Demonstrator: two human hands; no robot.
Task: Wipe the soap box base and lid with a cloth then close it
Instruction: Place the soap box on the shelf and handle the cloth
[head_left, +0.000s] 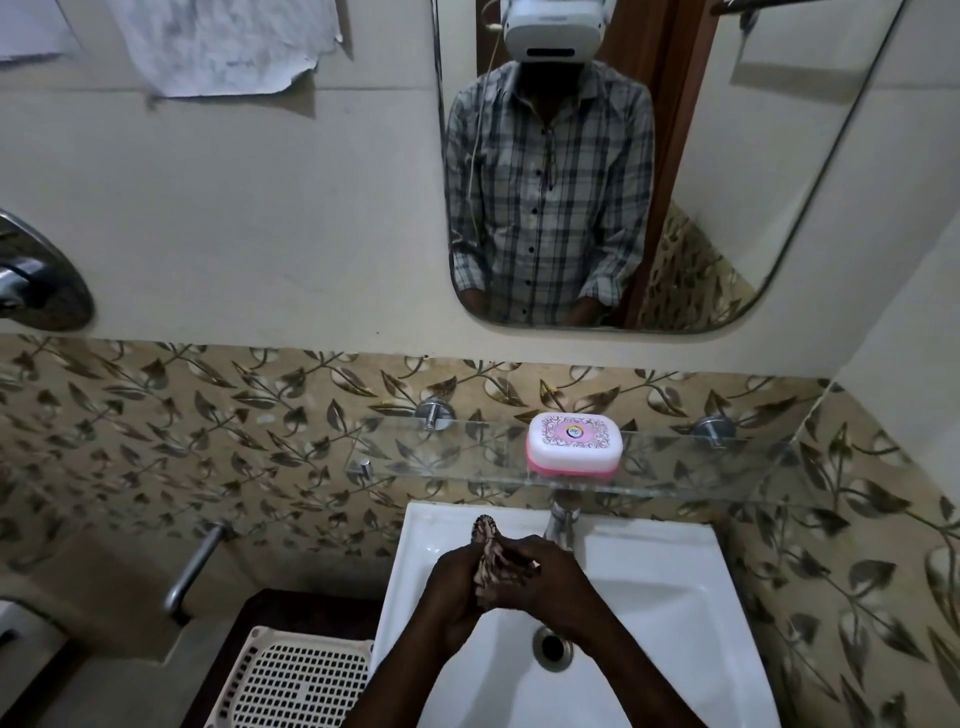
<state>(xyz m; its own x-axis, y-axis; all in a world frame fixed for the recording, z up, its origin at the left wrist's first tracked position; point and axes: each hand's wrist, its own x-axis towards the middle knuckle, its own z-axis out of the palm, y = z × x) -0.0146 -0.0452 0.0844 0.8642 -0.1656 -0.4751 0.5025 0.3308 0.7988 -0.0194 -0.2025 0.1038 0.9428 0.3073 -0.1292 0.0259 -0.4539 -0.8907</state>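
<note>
The soap box (574, 443), a pink base under a white patterned lid, stands closed on the glass shelf (441, 457) above the sink. Over the white sink (649, 597) both my hands hold a small patterned cloth (485, 538) bunched between them. My left hand (452, 587) grips the cloth from the left. My right hand (540, 577) curls its fingers round it from the right. Only the cloth's upper end sticks out above my fingers. Both hands are well below and left of the soap box.
A chrome tap (563, 522) rises at the sink's back under the shelf. The drain (552, 646) lies near my right wrist. A white perforated plastic crate (296, 680) sits left of the sink. A mirror (623, 166) hangs on the wall above.
</note>
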